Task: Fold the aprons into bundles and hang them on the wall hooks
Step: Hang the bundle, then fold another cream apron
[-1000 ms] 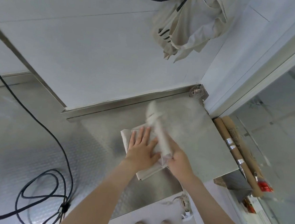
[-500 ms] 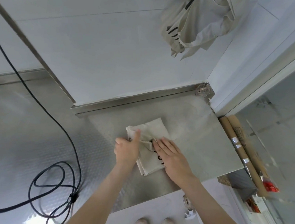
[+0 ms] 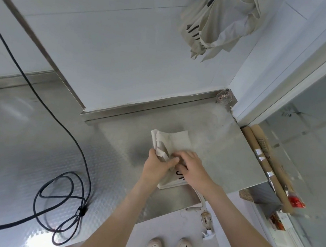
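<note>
While laid flat on the dull stainless-steel bench (image 3: pixel 223 157), the folded cream cloth apron (image 3: pixel 174 141) is set lengthwise from the near edge toward the white wall (image 3: pixel 124 61), far end leaning left. A bunched fold is gripped by the left hand (image 3: pixel 156 167); fabric is pinched by the curled right hand (image 3: pixel 191 170).

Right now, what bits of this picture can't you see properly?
Head view:
Print on the folded apron: left hand and right hand cover most letters.
Hook holding the hanging apron: cut off by the top edge.
Right hand's grip: fingertips curled under, pinching or pressing unclear.
Red packet: blurred, unreadable.
</note>
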The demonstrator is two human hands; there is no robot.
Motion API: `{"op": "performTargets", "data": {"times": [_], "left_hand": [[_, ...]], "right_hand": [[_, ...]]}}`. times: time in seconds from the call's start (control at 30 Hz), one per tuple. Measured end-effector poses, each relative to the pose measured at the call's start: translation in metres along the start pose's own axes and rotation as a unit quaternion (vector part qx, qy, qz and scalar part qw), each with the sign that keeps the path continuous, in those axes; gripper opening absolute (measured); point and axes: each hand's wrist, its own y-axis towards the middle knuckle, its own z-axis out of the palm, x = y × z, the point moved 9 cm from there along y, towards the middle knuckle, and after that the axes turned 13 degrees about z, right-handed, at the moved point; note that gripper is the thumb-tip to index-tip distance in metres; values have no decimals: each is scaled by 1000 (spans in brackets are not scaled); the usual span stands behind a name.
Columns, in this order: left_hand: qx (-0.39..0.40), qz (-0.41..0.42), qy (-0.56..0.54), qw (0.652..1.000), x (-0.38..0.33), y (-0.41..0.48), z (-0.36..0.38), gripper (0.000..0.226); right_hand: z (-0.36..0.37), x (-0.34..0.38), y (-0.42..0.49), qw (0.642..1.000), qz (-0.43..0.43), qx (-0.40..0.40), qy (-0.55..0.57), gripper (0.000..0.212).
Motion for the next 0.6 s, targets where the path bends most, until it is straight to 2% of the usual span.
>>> {"op": "performTargets", "data": {"times": [0.13,0.2,0.27,0.33,0.43,0.5,0.53,0.6], "left_hand": [[39,33,-40,998,-2,3,1,70],[-1,62,-37,997,-9,5,-7,71],[-61,122,55,989,-23,7,-21,74],[-54,217,145,964,-45,5,-24,65],[88,332,238,908,-68,-8,-4,68],[166,364,335,853,-66,-17,9,79],[174,364,377,833,-61,-16,10,82],[160,352,428,817,-55,-12,5,80]], "right_hand": [[-4,-8,-1,996,46,-10,76,36],[-14,-15,1,989,79,-51,115,30],[-24,-13,1,984,88,-81,132,23],[-30,-3,-1,980,79,-88,162,16],[-30,17,-8,960,79,-52,265,12],[-28,30,-12,938,76,-1,338,13],[-27,34,-15,930,71,19,361,15],[-26,35,-19,910,76,37,405,16]]}}
